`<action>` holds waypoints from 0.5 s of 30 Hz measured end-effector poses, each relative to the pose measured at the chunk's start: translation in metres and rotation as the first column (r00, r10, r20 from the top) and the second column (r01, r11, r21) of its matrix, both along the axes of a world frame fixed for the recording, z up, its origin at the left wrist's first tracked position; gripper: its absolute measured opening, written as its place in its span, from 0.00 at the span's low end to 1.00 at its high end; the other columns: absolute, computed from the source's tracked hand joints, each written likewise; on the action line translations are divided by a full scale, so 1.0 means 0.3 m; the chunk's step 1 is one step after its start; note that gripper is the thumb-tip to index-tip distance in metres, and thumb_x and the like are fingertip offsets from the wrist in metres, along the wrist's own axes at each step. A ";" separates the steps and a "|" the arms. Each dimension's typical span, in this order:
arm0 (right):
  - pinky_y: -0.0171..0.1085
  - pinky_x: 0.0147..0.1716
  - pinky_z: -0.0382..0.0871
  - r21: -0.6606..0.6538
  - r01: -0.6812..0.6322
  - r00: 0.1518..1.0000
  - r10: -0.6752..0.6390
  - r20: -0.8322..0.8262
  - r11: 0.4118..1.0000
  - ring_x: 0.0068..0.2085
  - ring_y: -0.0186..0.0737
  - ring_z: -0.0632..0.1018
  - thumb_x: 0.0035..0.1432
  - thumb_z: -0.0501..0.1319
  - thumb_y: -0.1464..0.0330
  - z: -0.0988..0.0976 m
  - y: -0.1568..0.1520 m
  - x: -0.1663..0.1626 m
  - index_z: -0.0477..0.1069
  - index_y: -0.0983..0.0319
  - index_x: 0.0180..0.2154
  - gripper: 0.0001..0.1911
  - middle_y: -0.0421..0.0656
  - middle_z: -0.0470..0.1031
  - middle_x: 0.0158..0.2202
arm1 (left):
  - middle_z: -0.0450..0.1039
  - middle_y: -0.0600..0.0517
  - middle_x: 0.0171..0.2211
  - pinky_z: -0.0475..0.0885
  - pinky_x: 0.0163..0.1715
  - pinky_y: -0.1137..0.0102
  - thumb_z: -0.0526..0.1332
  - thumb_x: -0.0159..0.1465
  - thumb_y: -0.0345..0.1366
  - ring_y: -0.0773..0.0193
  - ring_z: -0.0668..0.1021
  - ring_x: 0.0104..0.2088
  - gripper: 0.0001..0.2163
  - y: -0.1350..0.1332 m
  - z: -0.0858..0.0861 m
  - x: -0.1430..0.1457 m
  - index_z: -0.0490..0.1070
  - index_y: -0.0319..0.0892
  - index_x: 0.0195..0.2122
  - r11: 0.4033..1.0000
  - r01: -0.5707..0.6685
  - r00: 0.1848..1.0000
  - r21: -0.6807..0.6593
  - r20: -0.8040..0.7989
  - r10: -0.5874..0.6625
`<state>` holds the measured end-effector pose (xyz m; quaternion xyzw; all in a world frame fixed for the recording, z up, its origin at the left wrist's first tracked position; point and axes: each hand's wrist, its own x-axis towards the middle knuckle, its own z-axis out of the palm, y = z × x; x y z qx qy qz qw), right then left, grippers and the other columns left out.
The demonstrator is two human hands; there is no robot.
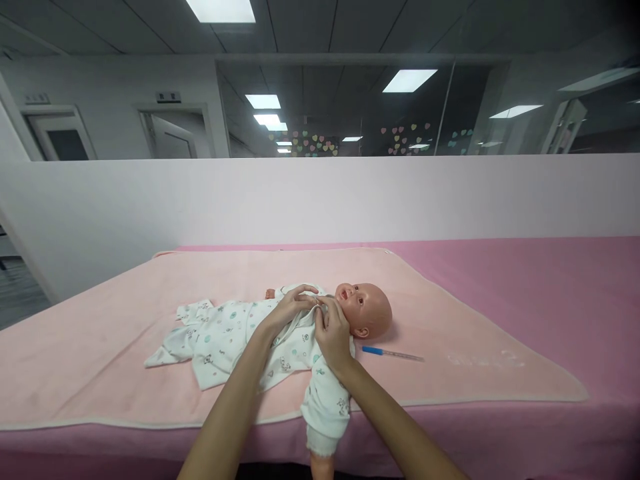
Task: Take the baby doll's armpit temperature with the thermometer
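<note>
Working at the neckline of the white printed cotton baby suit (235, 337), I have both hands on the bald plastic baby doll (367, 308), which lies on its back on the pale pink fleece blanket (125, 347) spread over the deeper pink desk (550, 287). By my reading, the suit is already on: trunk, legs and one sleeve are covered, and only the collar under the chin looks unfinished. My left hand (293, 308) reaches forward, fingers curled in a closed grip on the front flap. My right hand (333, 333) stands upright beside the doll's cheek, thumb and fingertips pinched shut on the collar edge. A thin glass thermometer with a blue cap (393, 353) lies untouched just beside the head.
</note>
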<state>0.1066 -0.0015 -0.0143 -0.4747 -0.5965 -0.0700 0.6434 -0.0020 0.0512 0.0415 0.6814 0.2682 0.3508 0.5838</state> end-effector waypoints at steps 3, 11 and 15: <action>0.38 0.35 0.68 -0.070 -0.032 0.999 0.031 -0.016 0.997 0.38 0.40 0.73 0.56 0.49 0.72 0.001 -0.005 0.000 0.65 0.61 0.42 0.12 0.45 0.72 0.36 | 0.72 0.54 0.27 0.65 0.35 0.72 0.62 0.48 0.31 0.67 0.73 0.31 0.17 -0.001 0.003 0.002 0.66 0.40 0.41 0.999 -0.033 0.999 -0.018 -0.021 0.033; 0.36 0.31 0.66 -0.104 -0.057 0.994 0.046 -0.104 0.993 0.30 0.37 0.72 0.57 0.48 0.71 0.001 -0.015 0.005 0.66 0.62 0.41 0.13 0.44 0.71 0.33 | 0.74 0.50 0.33 0.66 0.40 0.70 0.61 0.54 0.37 0.64 0.75 0.37 0.15 -0.002 0.006 -0.007 0.67 0.40 0.42 0.994 0.070 0.996 0.080 -0.069 -0.064; 0.35 0.28 0.66 -0.131 -0.103 0.973 0.073 -0.218 0.986 0.27 0.36 0.72 0.56 0.49 0.70 0.006 -0.023 0.004 0.65 0.63 0.43 0.13 0.44 0.72 0.32 | 0.73 0.47 0.39 0.66 0.43 0.68 0.63 0.53 0.38 0.61 0.74 0.41 0.16 0.004 0.003 -0.013 0.70 0.39 0.43 0.974 0.150 0.983 0.170 -0.126 -0.130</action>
